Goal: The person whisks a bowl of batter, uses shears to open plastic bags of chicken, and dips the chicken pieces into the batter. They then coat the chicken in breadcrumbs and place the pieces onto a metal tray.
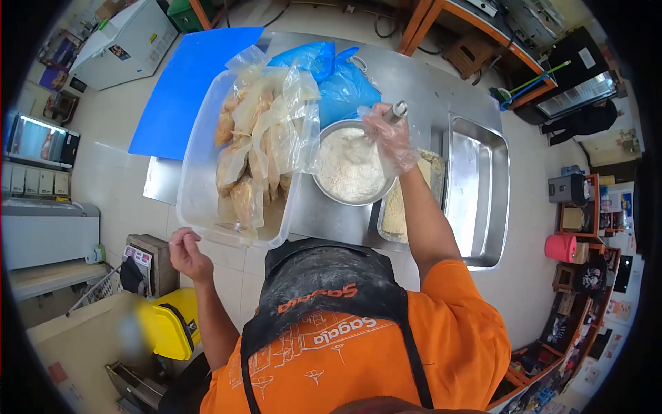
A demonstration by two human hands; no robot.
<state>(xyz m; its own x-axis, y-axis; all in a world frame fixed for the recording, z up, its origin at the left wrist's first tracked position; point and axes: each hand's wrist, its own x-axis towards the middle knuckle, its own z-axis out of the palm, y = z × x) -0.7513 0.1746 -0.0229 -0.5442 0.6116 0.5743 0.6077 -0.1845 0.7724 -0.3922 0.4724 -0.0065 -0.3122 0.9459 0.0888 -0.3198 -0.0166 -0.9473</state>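
Observation:
My right hand, in a clear plastic glove, is closed around the metal handle of a utensil whose lower end goes into white flour. The flour fills a round metal bowl on the steel table. My left hand is bare, its fingers curled, beside the near left corner of a clear plastic tub; whether it touches the tub or holds anything is hard to tell. Inside the tub lie several plastic bags of pale brown food pieces.
Blue plastic bags sit behind the bowl, and a blue board lies behind the tub. Right of the bowl are a tray of yellowish crumbs and a deep steel pan. A person in black is at the far right.

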